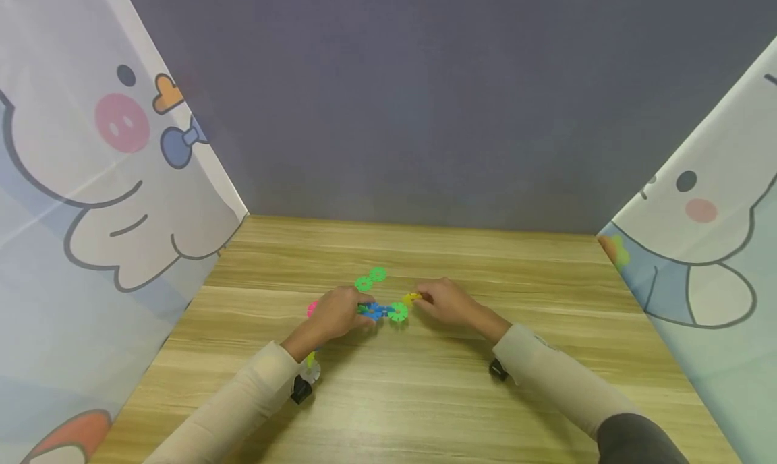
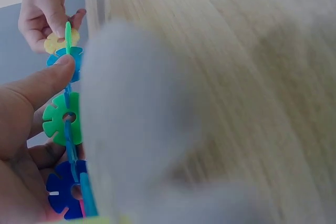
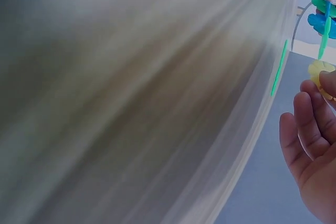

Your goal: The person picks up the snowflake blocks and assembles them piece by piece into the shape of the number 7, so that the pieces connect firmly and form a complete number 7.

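My left hand [image 1: 336, 312] holds a chain of slotted plastic snowflake discs between thumb and fingers. Blue discs [image 1: 373, 311] and a green end disc [image 1: 398, 311] stick out to its right, while a pink disc [image 1: 312, 309] shows at its left. In the left wrist view a green disc [image 2: 55, 121] and a dark blue disc [image 2: 62, 190] belong to that chain. My right hand [image 1: 448, 301] pinches a yellow disc [image 1: 411, 298] close by the green end disc; whether the two touch I cannot tell. The palm hides part of the chain.
Two loose-looking green discs [image 1: 363, 284] lie on the wooden table [image 1: 425, 396] beyond the left hand. A whitish disc [image 1: 311, 371] shows beside the left wrist. A grey wall [image 1: 413, 113] stands behind, with cartoon-printed panels [image 1: 61, 181] at both sides.
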The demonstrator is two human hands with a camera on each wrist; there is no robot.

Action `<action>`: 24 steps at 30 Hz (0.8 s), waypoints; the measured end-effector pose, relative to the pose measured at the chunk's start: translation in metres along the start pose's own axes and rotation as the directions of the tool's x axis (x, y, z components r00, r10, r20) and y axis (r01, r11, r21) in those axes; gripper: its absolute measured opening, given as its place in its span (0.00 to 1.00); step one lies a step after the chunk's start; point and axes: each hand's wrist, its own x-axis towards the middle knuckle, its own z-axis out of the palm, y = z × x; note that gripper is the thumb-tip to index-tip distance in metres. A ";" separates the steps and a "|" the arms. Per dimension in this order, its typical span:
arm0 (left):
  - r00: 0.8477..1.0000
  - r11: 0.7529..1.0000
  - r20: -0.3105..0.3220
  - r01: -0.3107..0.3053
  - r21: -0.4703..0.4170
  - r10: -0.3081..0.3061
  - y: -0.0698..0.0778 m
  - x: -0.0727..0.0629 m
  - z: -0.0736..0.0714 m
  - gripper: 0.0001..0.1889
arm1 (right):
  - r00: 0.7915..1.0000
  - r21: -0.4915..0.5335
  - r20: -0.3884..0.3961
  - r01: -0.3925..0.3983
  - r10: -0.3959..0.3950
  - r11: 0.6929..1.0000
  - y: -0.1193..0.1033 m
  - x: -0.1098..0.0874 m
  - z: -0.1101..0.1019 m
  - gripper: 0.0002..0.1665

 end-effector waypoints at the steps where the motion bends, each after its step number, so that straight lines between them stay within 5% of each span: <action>1: 1.000 1.000 -0.003 -0.001 0.004 0.001 0.000 0.000 0.000 0.23 | 1.000 -0.005 0.004 0.003 -0.003 1.000 0.001 -0.001 0.000 0.05; 24: 0.999 0.999 -0.014 0.039 0.001 -0.039 0.003 0.001 -0.002 0.24 | 0.996 0.005 0.087 0.031 -0.031 1.000 0.001 -0.010 -0.006 0.08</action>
